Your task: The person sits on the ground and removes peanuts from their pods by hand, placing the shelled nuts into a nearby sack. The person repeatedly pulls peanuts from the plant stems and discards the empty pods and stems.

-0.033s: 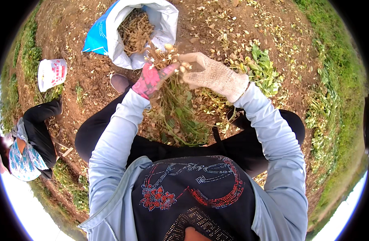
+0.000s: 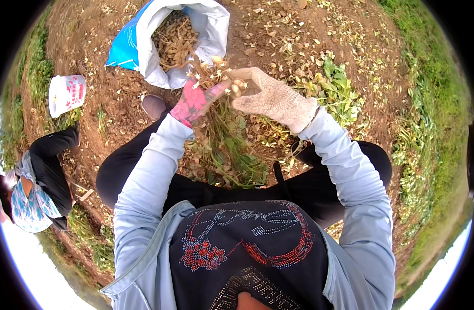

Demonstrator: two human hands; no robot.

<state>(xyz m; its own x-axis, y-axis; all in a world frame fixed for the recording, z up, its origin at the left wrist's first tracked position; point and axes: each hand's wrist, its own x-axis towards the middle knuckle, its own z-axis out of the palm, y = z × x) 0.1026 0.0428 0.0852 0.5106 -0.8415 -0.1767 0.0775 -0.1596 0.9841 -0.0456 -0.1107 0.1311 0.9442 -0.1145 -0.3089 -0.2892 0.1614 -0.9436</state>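
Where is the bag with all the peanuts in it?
In the head view, the bag is at the top, left of the middle, just beyond the left hand; the white bucket is farther left.

From here I see pale-blue sleeves (image 2: 149, 173), a studded black top (image 2: 237, 232), black trousers (image 2: 118, 173), pink floral left glove (image 2: 191, 103) and beige knit right glove (image 2: 275, 98).

Scattered leaves (image 2: 340, 85) litter brown soil (image 2: 115, 85); a sack (image 2: 211, 28) and bucket (image 2: 64, 97) rest there.
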